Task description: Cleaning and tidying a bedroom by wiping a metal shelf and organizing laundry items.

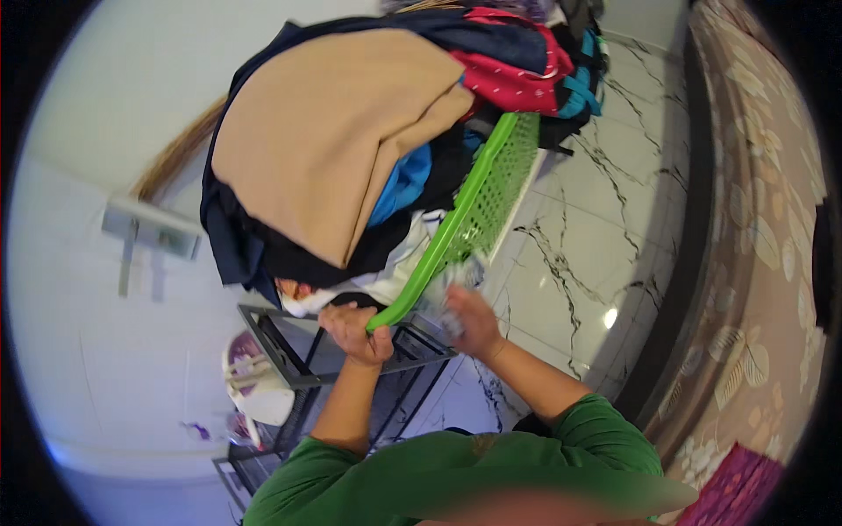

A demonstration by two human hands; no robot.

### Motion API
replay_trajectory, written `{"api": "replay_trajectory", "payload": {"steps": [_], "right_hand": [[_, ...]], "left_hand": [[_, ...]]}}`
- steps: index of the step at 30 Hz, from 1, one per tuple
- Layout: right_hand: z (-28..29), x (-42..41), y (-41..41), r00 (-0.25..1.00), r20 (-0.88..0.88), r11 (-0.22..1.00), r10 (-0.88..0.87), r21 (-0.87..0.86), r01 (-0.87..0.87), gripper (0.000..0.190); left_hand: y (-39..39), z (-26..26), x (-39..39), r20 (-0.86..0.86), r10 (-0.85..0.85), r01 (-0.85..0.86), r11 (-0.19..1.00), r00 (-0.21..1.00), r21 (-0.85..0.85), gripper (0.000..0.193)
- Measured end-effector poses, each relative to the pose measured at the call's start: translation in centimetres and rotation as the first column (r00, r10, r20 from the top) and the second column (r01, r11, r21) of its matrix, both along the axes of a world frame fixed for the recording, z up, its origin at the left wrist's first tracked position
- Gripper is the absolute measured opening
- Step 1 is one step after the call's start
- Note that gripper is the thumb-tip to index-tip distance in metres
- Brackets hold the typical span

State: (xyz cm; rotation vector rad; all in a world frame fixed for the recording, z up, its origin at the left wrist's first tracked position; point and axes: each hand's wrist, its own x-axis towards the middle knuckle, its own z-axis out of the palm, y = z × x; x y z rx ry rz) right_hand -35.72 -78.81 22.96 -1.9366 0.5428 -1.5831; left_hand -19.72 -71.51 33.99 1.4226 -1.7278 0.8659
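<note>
A green plastic laundry basket point(454, 220) with a perforated side stands before me, heaped with clothes. My left hand point(355, 332) grips its rim at the near corner. Against the outer side of the basket, my right hand point(472, 322) holds a crumpled greyish-white cloth point(470, 273); motion blur hides its details. Across the top of the heap lies a large beige fabric point(329, 131), with dark navy clothing point(227, 260) under its left edge. A white garment point(411, 256) and a blue garment point(404, 181) show near the rim.
Beyond the basket are a red patterned cloth point(513, 82) and a black-and-blue bag point(582, 85). A dark metal rack point(309, 378) stands below my left hand. To the right runs a bed with a floral cover point(750, 250). A straw broom point(181, 148) leans at the wall.
</note>
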Motion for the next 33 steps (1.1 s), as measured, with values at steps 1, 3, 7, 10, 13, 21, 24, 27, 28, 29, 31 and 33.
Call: {"api": "replay_trajectory", "payload": {"steps": [1, 3, 7, 10, 13, 21, 24, 27, 28, 29, 31, 33], "right_hand": [[-1.5, 0.7, 0.8, 0.982, -0.101, 0.976, 0.162, -0.129, -0.174, 0.032], [-4.3, 1.9, 1.2, 0.987, -0.159, 0.907, -0.028, -0.420, -0.042, 0.028], [-4.5, 2.3, -1.9, 0.981, -0.065, 0.641, -0.182, -0.765, 0.068, 0.024], [-5.4, 3.1, -2.9, 0.977, -0.067, 0.481, -0.202, -0.876, 0.039, 0.022], [-6.2, 2.5, -3.1, 0.926, -0.223, 0.357, -0.306, -0.928, -0.105, 0.022], [4.2, 4.3, 0.8, 0.862, 0.068, 0.241, -0.502, -0.946, 0.215, 0.021], [-2.4, 3.4, -1.4, 0.827, -0.278, 0.152, -0.489, -0.961, -0.233, 0.031], [-5.3, 2.4, -3.0, 0.674, -0.593, 0.044, -0.441, -0.764, -0.643, 0.039], [-3.4, 2.7, -2.6, 0.692, -0.544, 0.022, -0.474, -0.794, -0.608, 0.038], [-1.2, 3.2, -2.3, 0.710, -0.492, -0.005, -0.503, -0.820, -0.572, 0.037], [3.1, 3.9, -0.9, 0.785, -0.390, 0.035, -0.482, -0.904, -0.427, 0.035], [5.7, 4.5, 0.1, 0.881, 0.071, 0.191, -0.467, -0.965, 0.179, 0.029]], "left_hand": [[-0.1, -0.1, 0.2, 0.014, -0.021, 0.021, 0.999, 1.000, -0.024, 0.025], [-0.2, -0.9, 0.7, 0.018, -0.020, 0.022, 0.992, 1.000, -0.123, 0.024], [-0.8, -0.8, 0.1, 0.011, -0.046, 0.048, 0.976, 0.999, -0.212, 0.019], [-0.6, -0.2, 0.0, -0.039, -0.086, 0.079, 0.985, 0.996, -0.154, 0.018], [1.5, 0.1, -1.7, -0.127, -0.069, 0.056, 0.993, 0.989, -0.104, 0.021], [17.4, -0.8, 0.8, 0.259, -0.058, 0.000, 0.976, 0.964, 0.218, 0.021], [22.1, 0.2, 3.7, 0.295, 0.182, -0.216, 0.973, 0.938, 0.086, 0.015], [25.7, -1.5, 6.0, 0.333, 0.328, -0.334, 0.942, 0.884, -0.042, 0.018], [26.6, -2.2, 6.6, 0.357, 0.409, -0.390, 0.912, 0.840, -0.127, 0.021], [27.2, -2.6, 7.1, 0.339, 0.413, -0.395, 0.910, 0.845, -0.123, 0.021], [27.8, -3.1, 7.3, 0.351, 0.501, -0.493, 0.862, 0.791, -0.119, 0.029], [27.2, -2.9, 6.7, 0.278, 0.538, -0.547, 0.836, 0.796, -0.051, 0.038]]}}
